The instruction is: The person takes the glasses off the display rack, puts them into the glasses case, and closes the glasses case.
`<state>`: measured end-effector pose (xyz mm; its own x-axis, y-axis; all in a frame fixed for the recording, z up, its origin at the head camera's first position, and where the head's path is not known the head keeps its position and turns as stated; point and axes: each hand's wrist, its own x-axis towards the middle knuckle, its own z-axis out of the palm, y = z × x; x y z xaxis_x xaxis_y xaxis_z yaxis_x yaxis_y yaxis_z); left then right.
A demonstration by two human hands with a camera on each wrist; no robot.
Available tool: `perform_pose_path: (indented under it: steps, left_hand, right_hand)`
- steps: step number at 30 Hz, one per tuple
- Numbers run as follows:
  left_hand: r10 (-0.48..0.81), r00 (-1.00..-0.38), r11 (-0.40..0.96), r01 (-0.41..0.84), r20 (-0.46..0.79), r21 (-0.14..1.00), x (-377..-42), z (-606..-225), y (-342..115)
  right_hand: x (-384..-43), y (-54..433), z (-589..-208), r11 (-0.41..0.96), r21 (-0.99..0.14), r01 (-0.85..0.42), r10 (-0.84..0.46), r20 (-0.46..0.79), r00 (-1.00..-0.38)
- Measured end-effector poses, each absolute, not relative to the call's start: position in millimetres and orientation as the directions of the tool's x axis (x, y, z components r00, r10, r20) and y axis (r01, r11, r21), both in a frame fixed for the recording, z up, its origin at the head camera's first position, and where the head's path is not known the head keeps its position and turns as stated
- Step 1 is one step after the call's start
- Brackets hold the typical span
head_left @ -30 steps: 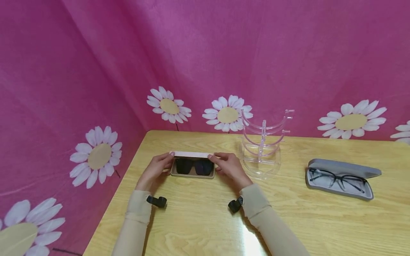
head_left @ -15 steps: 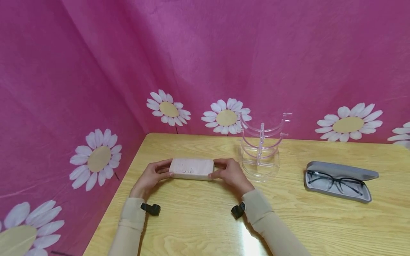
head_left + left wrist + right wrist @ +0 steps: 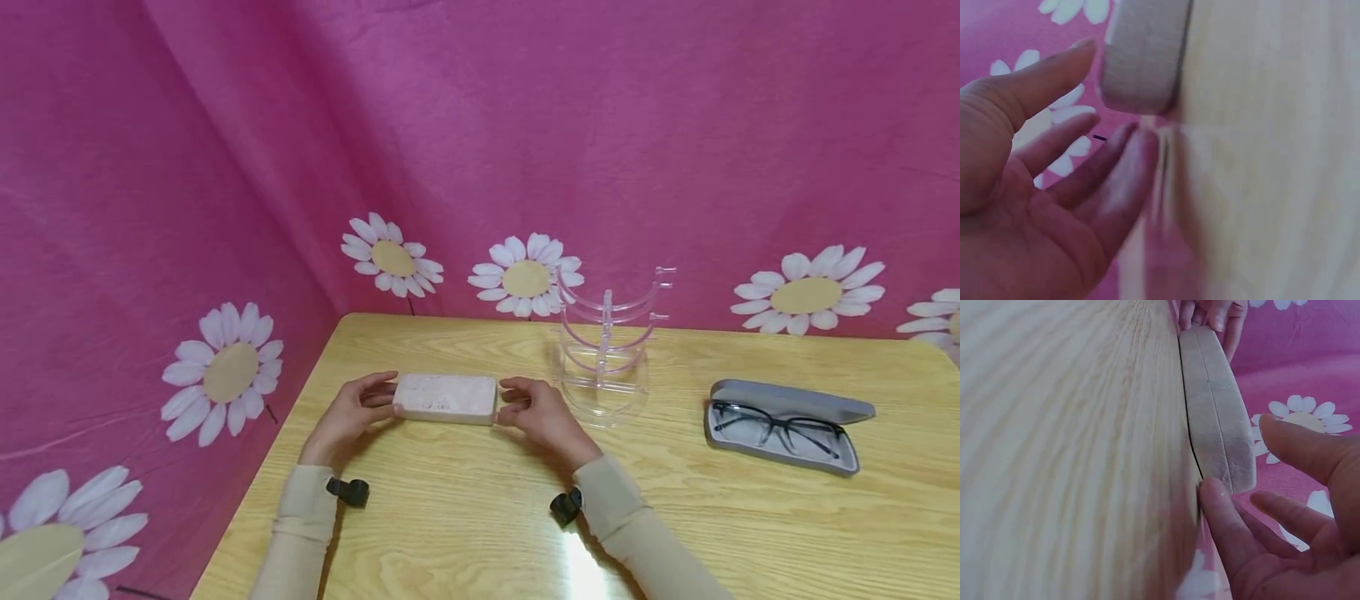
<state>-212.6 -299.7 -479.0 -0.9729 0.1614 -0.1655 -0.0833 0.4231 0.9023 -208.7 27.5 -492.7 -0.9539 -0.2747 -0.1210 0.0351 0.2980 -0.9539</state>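
Note:
A pale pinkish-white glasses case lies closed on the table; its inside is hidden. At its left end my left hand has its thumb and fingers spread loosely; the left wrist view shows a gap between them and the case. My right hand is at the opposite end with relaxed, parted fingers. In the right wrist view a fingertip sits right by the case's lower corner, and I cannot tell whether it touches. The seam between lid and base runs along the side.
A clear tiered eyewear stand rises just beyond my right hand. Farther right, an open grey case holds black-framed eyeglasses. All of it rests on the wooden table, with a pink flowered cloth behind and to the left.
A second ago the case stood open with dark sunglasses inside. Both hands brought the lid down, hiding them. Since then the fingers have loosened and drawn slightly away from the case ends.

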Motion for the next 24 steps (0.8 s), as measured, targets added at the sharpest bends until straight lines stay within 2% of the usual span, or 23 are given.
perform_pose_path:
  steps: [7, 12, 18, 24]
  left_hand:
    - [0.068, -0.997, 0.51, 0.013, -0.025, 0.86, -206.4, -460.3, -284.3]
    - [0.049, -0.995, 0.461, 0.1, 0.087, 0.882, -199.6, -450.6, -250.7]
    - [0.165, -0.984, 0.352, 0.124, 0.069, 0.928, -187.3, -444.3, -197.5]
    - [0.328, -0.944, 0.226, 0.107, 0.028, 0.968, -179.2, -449.5, -153.2]
  right_hand:
    - [-195.3, 53.2, -488.1, 0.341, -0.94, -0.029, -0.31, -0.083, -0.947]
    - [-182.6, 83.8, -482.8, 0.318, -0.946, -0.056, -0.332, -0.056, -0.942]
    - [-162.6, 129.4, -475.5, 0.327, -0.945, -0.018, -0.277, -0.078, -0.958]
    - [-145.5, 173.0, -471.4, 0.348, -0.937, 0.028, -0.212, -0.108, -0.971]
